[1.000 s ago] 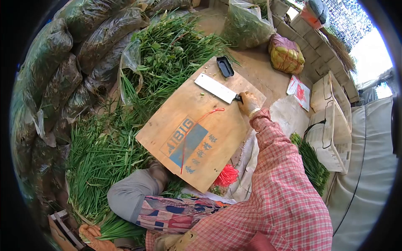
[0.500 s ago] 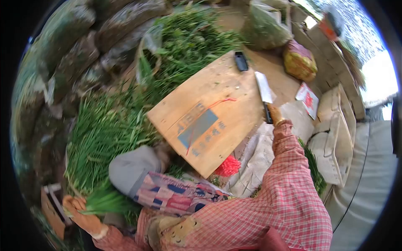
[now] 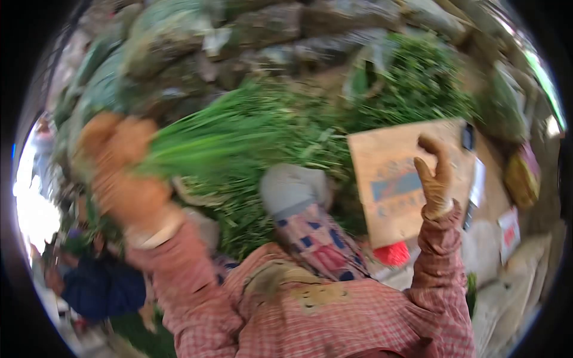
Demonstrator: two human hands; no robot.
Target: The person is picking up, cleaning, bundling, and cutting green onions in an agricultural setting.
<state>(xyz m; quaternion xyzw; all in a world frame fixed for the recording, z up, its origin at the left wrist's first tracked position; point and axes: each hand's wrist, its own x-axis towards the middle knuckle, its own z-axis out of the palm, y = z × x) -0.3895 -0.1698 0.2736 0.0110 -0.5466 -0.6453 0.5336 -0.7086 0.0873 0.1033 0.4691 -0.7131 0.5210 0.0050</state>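
Observation:
My left hand point(image 3: 122, 167), in a tan glove and blurred by motion, is raised on the left. It grips one end of a bunch of chive-like greens point(image 3: 209, 131), whose long leaves fan out to the right. My right hand point(image 3: 437, 176), gloved too, hovers over the right part of a wooden board point(image 3: 379, 227). Its thumb and fingers are apart, with nothing between them. Just right of the board lies a knife point(image 3: 477, 185) with a broad pale blade and a dark handle.
Cut greens point(image 3: 412, 83) are heaped behind the board, near a black phone-like object point(image 3: 468, 136). Stuffed sacks point(image 3: 167, 48) are stacked along the back. A red plastic bundle point(image 3: 392, 255) sits at the board's near edge. A person in dark clothing point(image 3: 104, 289) is at lower left.
My left hand has lifted the greens up from the lower left. The right hand has let go of the knife handle and moved left over the board. The view has swung left.

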